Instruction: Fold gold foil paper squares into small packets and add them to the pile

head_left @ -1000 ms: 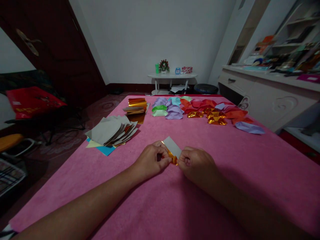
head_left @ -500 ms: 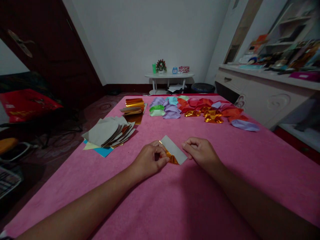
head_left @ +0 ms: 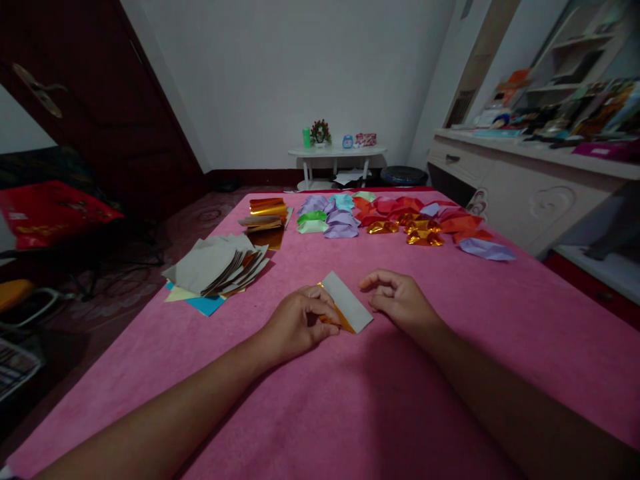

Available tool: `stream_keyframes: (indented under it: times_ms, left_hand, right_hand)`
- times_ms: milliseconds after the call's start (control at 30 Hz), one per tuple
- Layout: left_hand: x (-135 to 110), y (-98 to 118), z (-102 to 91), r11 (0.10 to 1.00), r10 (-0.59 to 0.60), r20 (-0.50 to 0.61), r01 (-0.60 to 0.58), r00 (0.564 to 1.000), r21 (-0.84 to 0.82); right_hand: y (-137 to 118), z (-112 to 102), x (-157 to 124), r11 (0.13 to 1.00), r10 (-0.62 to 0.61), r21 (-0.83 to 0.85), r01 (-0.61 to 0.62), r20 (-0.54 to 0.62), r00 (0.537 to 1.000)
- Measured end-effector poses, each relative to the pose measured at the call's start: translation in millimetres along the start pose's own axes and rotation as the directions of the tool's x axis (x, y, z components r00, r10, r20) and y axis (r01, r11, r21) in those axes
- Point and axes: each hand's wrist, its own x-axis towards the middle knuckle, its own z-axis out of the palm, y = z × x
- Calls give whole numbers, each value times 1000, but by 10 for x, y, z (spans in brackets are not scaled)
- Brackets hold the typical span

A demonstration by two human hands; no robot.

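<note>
A sheet of gold foil paper (head_left: 346, 298), grey on its back, lies partly folded on the pink tabletop. My left hand (head_left: 306, 317) grips its near left part, thumb and fingers pinched over the gold fold. Just right of the paper is my right hand (head_left: 397, 297), apart from it, fingers loosely curled with a gap between thumb and forefinger and nothing between them. Farther left lies a fanned stack of grey-backed sheets (head_left: 205, 265) on yellow and blue paper. Behind it are gold foil sheets (head_left: 267, 210).
Folded paper pieces in purple (head_left: 341, 225), green (head_left: 313, 223), red (head_left: 385, 208) and gold (head_left: 424, 233) cover the far end of the pink table (head_left: 280, 413). A white side table (head_left: 336, 153) stands by the wall. At right is a cluttered pale cabinet (head_left: 530, 180).
My right hand has come off the paper's right corner and its fingers have spread somewhat. My left fingers have pressed farther over the gold fold.
</note>
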Motion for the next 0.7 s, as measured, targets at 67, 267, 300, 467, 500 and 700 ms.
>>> stream_keyframes:
  times_ms: [67, 267, 300, 467, 500, 700]
  left_hand:
    - [4, 1, -18, 999, 32, 12, -32, 999, -24]
    - [8, -97, -83, 980, 168, -62, -160, 984, 116]
    - [9, -119, -90, 972, 190, -66, -179, 980, 153]
    - [6, -161, -80, 940, 255, -37, -239, 966, 244]
    - [3, -156, -75, 944, 251, -34, -237, 967, 229]
    - [9, -107, -136, 973, 158, 27, -160, 987, 165]
  right_hand:
    - [7, -28, 23, 998, -56, -38, 57, 13, 998]
    - [18, -51, 10, 925, -342, -183, 333, -18, 939]
    - [8, -41, -12, 903, -392, -210, 375, -43, 919]
    - [-20, 49, -124, 714, -630, -353, 605, 52, 774]
    - [-11, 66, -136, 665, -656, -376, 645, 119, 746]
    - [58, 89, -155, 527, -568, -495, 691, 400, 720]
